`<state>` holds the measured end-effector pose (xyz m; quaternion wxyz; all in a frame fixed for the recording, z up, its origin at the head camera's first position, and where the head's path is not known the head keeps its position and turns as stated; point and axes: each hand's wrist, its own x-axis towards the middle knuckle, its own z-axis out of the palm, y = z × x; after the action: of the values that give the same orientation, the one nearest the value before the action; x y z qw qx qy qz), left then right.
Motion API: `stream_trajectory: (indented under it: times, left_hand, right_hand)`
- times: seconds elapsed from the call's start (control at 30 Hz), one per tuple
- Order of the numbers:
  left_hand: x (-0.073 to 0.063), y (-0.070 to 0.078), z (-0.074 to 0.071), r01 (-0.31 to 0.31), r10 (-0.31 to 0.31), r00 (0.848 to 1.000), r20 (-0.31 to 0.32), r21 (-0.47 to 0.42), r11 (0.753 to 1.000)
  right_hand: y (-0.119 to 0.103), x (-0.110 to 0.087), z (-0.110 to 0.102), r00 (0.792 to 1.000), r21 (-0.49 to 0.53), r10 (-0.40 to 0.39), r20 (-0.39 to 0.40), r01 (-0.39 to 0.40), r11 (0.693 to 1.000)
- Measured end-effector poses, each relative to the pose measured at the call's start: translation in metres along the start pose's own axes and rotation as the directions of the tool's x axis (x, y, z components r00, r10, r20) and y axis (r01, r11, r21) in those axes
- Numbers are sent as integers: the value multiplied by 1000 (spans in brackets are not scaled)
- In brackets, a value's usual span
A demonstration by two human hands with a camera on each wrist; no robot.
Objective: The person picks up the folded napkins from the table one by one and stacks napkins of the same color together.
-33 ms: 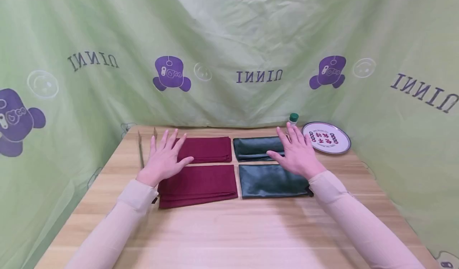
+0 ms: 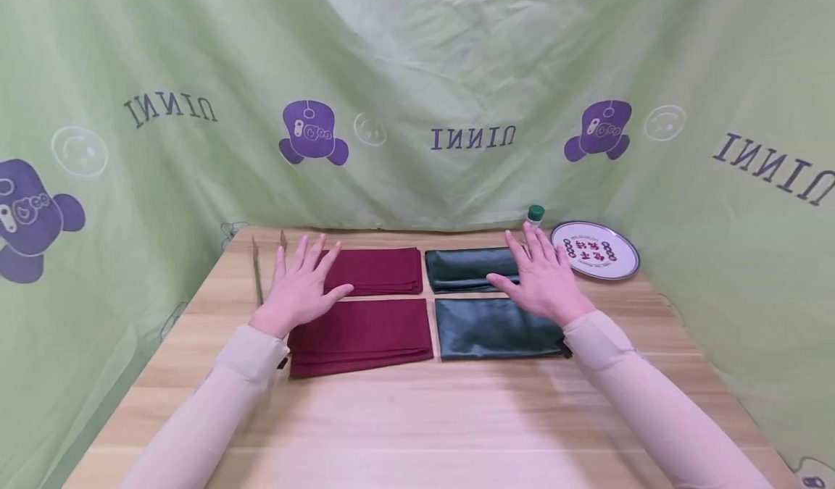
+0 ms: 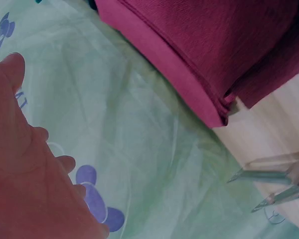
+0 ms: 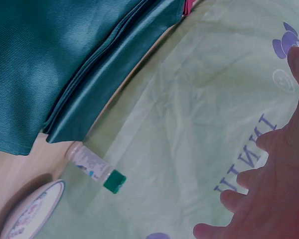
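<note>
My left hand (image 2: 301, 290) is spread with straight fingers over the left ends of two folded dark red cloths, the back one (image 2: 378, 270) and the front one (image 2: 372, 329). It holds nothing. Likewise spread, my right hand (image 2: 543, 280) is over the right part of two shiny dark green folded cloths, the back one (image 2: 466, 268) and the front one (image 2: 496, 329). Its palm faces down with nothing gripped. The wrist views show red cloth (image 3: 204, 45) and green cloth (image 4: 65, 55) lying folded in layers, apart from the fingers.
Behind the right hand stand a small green-capped bottle (image 2: 535, 217) and a white plate (image 2: 613, 268) with red characters. Two thin upright pieces (image 3: 264, 175) stand at the table's left. A green curtain (image 2: 417, 54) encloses the wooden table (image 2: 404, 431).
</note>
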<state>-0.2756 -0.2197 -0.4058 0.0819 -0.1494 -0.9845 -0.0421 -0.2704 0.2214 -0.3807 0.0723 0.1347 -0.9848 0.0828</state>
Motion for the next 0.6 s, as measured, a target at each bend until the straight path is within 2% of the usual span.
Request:
stream_trajectory:
  times: [0.1,0.17,0.3,0.47,0.6]
  left_hand:
    - [-2,2,3,1,-1,1000,9,-9,1000]
    - [-2,8,2,-5,5,1000,16,-31,1000]
    - [0,34,-1,-37,39,999,12,-128,991]
    - [6,81,0,-114,137,989,56,-308,945]
    - [14,112,7,-162,211,974,80,-405,900]
  right_hand:
    - [1,-1,2,1000,11,-3,6,3,1000]
    - [5,-3,1,1000,26,1,9,-1,1000]
    - [14,-9,-2,1000,80,19,25,-21,997]
    - [31,-16,0,996,172,49,75,-62,983]
    - [47,-23,10,991,237,31,132,-62,970]
